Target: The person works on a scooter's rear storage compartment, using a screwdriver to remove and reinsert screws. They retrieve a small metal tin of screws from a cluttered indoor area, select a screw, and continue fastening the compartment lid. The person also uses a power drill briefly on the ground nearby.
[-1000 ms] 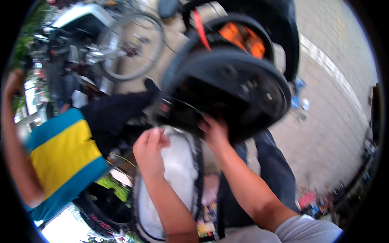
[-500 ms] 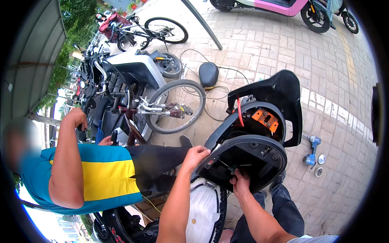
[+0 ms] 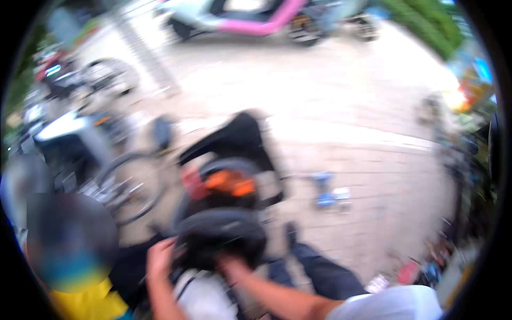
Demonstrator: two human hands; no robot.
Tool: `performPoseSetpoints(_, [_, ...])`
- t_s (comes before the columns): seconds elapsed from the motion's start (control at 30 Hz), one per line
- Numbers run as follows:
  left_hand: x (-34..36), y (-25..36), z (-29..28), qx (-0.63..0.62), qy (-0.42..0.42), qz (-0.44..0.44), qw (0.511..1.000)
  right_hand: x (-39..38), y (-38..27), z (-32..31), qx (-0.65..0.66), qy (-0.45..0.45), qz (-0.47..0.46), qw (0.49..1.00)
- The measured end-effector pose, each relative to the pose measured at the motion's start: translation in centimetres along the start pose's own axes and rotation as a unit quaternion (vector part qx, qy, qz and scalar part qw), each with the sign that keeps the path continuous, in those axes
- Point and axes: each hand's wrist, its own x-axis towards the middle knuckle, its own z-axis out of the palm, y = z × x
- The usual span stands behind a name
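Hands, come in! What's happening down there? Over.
Left hand and right hand at black rounded part; grips too blurred to tell. Orange piece beyond it. Blue tool on paving, clear of both hands.

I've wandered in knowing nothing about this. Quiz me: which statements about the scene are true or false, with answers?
1. The right hand reaches to the dark rounded part. True.
2. The left hand is at that part's right edge. False: it is at the left edge.
3. A blue tool lies on the paving. True.
4. The nearby person's shirt is all red. False: it shows yellow and teal.
5. Pink shows on the scooter at the top. True.
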Motion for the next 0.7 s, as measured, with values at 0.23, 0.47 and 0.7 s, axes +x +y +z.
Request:
performPoseSetpoints(0.23, [5.5,-7.2,-3.1,0.014,-0.021,0.061,0.998,0.8,-0.7,-0.1,0.261,0.093,0.117,0.954])
performPoseSetpoints(0.47, [5.4,-8.2,-4.3,0.077,-0.037,0.102,0.991,0.7,0.6,1.2,0.308,0.073,0.037,0.948])
performPoseSetpoints(0.7, [10.1,-11.5,-6.4,0.032,-0.035,0.079,0.996,2.2,2.3,1.8,0.330,0.099,0.103,0.933])
